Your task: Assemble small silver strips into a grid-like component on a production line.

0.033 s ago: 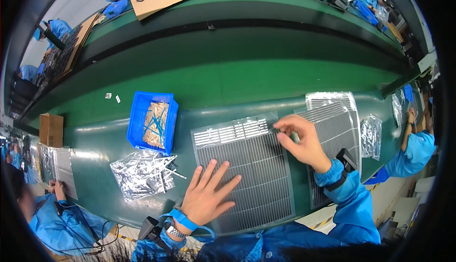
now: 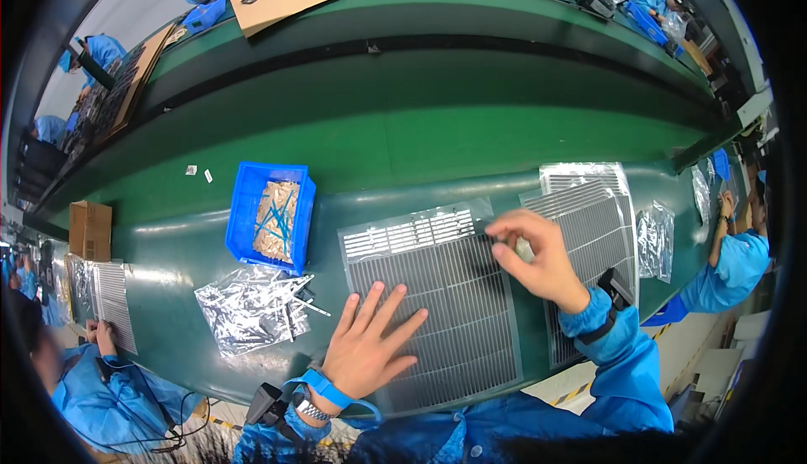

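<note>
A clear sheet of narrow dark strips (image 2: pixel 454 313) in rows lies before me. Its top rows (image 2: pixel 412 235) look silvery white. My left hand (image 2: pixel 366 348) rests flat on the sheet's left side, fingers spread, holding nothing. Over the upper right corner, my right hand (image 2: pixel 538 255) is curled with thumb and forefinger brought close together. Whatever is between those fingertips, if anything, is too small to make out. Right of the sheet, partly under my right forearm, are more strip sheets (image 2: pixel 597 229).
A blue bin (image 2: pixel 238 212) holds tan pieces and blue sticks. Below it lies a silvery bag (image 2: pixel 244 313) with loose strips. Another clear bag (image 2: pixel 656 241) lies at right, a cardboard box (image 2: pixel 91 230) at left. Co-workers sit on both sides and across the green belt (image 2: pixel 403 119).
My right hand has shifted slightly to the right and down, away from the sheet's corner. My left hand has stayed in place.
</note>
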### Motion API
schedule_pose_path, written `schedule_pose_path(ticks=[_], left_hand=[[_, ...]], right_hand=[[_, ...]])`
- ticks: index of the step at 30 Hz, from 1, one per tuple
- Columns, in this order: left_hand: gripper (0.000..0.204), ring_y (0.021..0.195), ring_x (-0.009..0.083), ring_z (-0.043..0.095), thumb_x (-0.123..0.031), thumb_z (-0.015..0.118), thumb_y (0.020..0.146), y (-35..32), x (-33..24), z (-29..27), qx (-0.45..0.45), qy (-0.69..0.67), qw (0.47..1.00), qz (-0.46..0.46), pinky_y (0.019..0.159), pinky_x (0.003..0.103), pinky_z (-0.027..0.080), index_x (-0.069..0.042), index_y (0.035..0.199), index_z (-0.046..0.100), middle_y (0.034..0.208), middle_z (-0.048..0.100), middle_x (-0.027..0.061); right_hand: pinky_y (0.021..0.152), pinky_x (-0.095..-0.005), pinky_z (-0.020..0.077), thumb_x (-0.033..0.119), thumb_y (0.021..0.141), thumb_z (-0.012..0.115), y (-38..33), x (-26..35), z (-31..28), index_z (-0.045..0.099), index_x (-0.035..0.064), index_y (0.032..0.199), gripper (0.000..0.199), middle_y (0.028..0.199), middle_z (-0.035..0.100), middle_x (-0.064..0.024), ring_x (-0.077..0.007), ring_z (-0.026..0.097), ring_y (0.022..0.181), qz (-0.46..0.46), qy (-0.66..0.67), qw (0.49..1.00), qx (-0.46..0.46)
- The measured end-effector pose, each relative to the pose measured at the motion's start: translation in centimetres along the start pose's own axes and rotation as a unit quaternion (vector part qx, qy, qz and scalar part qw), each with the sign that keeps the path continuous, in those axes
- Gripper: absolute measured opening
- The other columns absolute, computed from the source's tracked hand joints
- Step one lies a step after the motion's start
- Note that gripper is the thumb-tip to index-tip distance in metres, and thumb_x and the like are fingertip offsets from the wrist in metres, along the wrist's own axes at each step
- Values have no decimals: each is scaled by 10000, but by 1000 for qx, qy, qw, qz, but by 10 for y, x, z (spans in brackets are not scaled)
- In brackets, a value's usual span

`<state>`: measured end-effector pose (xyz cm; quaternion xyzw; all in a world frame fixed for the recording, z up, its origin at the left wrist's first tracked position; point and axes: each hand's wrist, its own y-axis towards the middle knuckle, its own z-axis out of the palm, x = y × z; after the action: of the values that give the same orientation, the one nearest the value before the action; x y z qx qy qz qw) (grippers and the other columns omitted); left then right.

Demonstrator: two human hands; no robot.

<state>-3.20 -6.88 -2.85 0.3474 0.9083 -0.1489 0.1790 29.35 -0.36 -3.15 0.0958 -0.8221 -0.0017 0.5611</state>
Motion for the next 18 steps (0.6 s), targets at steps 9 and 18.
schedule_pose_path(ticks=[9,18], left_hand=[[741,1595,461,241,-498,764,913,4,0,9,-20,11,999,38,1252,652,250,-296,1584,522,1727,307,162],[777,1577,504,252,-513,797,878,-4,10,15,-24,40,998,38,1241,666,259,-294,1577,536,1710,320,214]], right_hand=[[1142,-544,429,186,887,851,-100,61,0,454,182,1568,789,1664,341,-144,-353,410,1485,226,48,973,-3],[1161,-448,422,237,906,860,-99,38,16,348,141,1631,893,1546,408,-205,-311,477,1393,359,257,895,-66]])
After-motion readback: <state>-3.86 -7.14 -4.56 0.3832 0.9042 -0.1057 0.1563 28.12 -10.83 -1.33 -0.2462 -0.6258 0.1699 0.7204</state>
